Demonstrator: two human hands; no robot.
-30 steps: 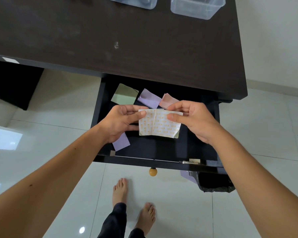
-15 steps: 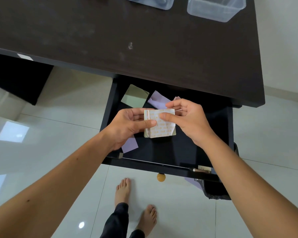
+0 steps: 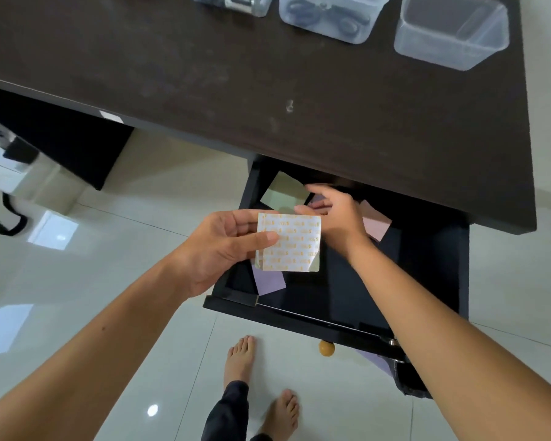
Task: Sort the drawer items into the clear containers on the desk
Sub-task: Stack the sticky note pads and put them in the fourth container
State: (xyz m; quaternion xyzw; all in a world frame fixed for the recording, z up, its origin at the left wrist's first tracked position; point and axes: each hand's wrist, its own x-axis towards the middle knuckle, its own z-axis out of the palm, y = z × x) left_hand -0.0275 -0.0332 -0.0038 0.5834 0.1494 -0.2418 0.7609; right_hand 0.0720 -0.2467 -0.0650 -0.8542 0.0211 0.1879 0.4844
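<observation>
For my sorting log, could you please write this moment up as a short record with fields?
left hand: holds the patterned paper above the drawer's front left corner
right hand: reaches into the drawer, fingers at the green note; grip not clear
in drawer: green note, pink note, purple note
desk: three clear containers at the far edge; rightmost container looks empty

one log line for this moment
left hand: holds patterned paper | right hand: reaching at green paper in drawer
</observation>
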